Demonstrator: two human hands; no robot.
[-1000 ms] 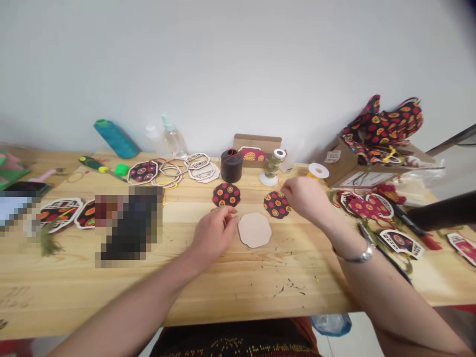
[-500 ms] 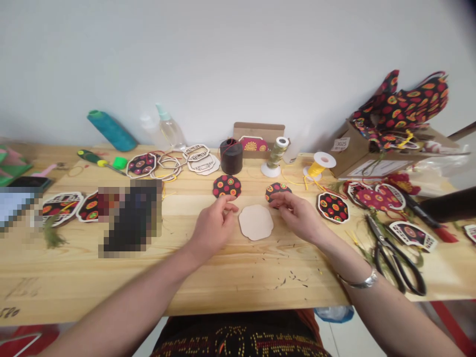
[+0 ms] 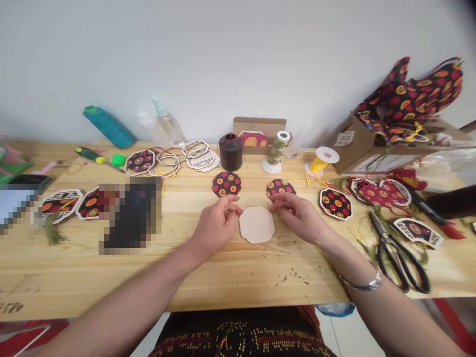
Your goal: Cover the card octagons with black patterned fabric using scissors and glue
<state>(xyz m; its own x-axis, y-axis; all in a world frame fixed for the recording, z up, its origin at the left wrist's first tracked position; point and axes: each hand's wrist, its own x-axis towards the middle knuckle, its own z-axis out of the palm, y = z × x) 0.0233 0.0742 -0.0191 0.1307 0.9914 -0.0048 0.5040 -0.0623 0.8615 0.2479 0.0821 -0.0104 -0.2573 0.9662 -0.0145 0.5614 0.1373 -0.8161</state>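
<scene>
A pale, plain scalloped piece [image 3: 257, 225] lies flat on the wooden table [image 3: 208, 287] between my hands. My left hand [image 3: 220, 220] is at its left edge, fingers loosely curled and apart, holding nothing. On the other side my right hand [image 3: 295, 215] has its fingertips near the upper right edge, fingers apart and nothing held. Just beyond my left hand is a dark patterned fabric piece [image 3: 226, 184]. A second patterned piece [image 3: 281, 187] lies behind my right fingertips, its lower part hidden by them.
Large scissors [image 3: 397, 258] and a framed patterned piece [image 3: 335, 204] lie to the right. Along the back stand a black spool [image 3: 231, 152], a green thread spool [image 3: 278, 148] and a yellow spool [image 3: 321, 161]. A cardboard box [image 3: 362, 144] holds fabric at the back right.
The view has shifted slightly. My hands stay beside the pale piece, with my left fingertips a little closer to its upper left edge.
</scene>
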